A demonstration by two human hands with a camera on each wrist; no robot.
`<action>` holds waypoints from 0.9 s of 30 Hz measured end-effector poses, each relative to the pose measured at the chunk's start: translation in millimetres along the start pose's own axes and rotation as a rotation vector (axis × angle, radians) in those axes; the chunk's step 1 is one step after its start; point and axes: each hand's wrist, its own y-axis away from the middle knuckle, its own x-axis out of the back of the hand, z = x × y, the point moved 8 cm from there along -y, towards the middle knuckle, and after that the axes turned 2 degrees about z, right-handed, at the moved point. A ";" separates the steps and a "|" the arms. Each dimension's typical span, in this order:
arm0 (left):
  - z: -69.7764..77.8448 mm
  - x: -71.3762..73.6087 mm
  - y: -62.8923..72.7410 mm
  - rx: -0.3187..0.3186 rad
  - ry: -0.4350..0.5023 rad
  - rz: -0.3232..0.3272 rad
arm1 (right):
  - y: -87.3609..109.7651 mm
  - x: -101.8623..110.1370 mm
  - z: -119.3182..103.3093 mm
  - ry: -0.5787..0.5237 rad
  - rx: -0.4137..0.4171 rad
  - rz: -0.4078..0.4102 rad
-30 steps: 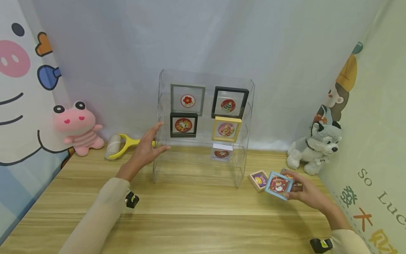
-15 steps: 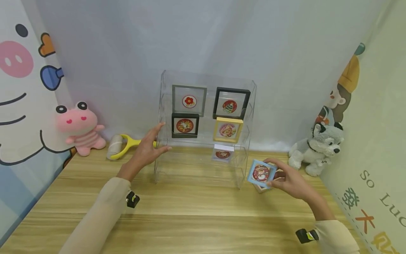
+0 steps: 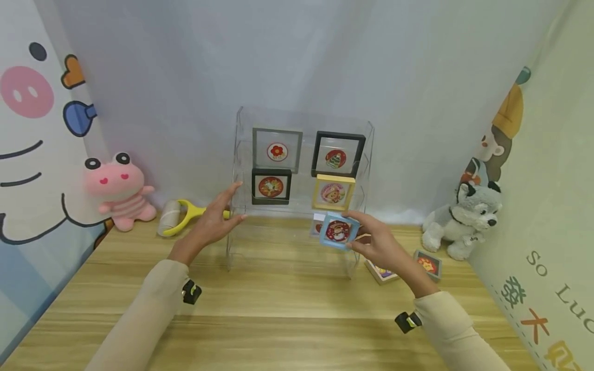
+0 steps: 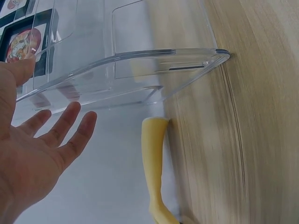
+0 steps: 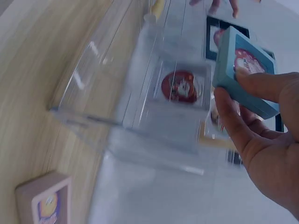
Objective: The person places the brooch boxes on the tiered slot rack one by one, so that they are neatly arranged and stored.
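My right hand [image 3: 378,241] pinches a light-blue square frame [image 3: 338,231] with a round red picture inside, in front of the clear acrylic rack's lower right. In the head view it partly covers a white frame [image 3: 317,224] on the rack; the right wrist view shows that white frame [image 5: 182,87] in full. At the rack's left side my left hand [image 3: 211,225] is spread, its thumb and fingers right at the side panel [image 4: 140,55]. Higher up stand a grey frame [image 3: 277,150], two black frames, the upper one [image 3: 337,154] at right, and a yellow frame [image 3: 333,192].
A wooden-toned frame [image 3: 382,271] and a grey frame [image 3: 428,265] lie on the table right of the rack. Behind my left hand is a yellow-handled lint roller [image 3: 187,217]. A pink frog plush [image 3: 121,193] sits at left, a grey husky plush [image 3: 464,219] at right.
My right hand has carried the light-blue frame leftward and up from above the loose frames to the rack's front. The left hand stays at the rack's side.
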 end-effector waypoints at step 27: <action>0.3 2.1 0.8 -0.019 0.021 0.010 | -91.7 -98.7 -51.6 0.317 0.175 0.062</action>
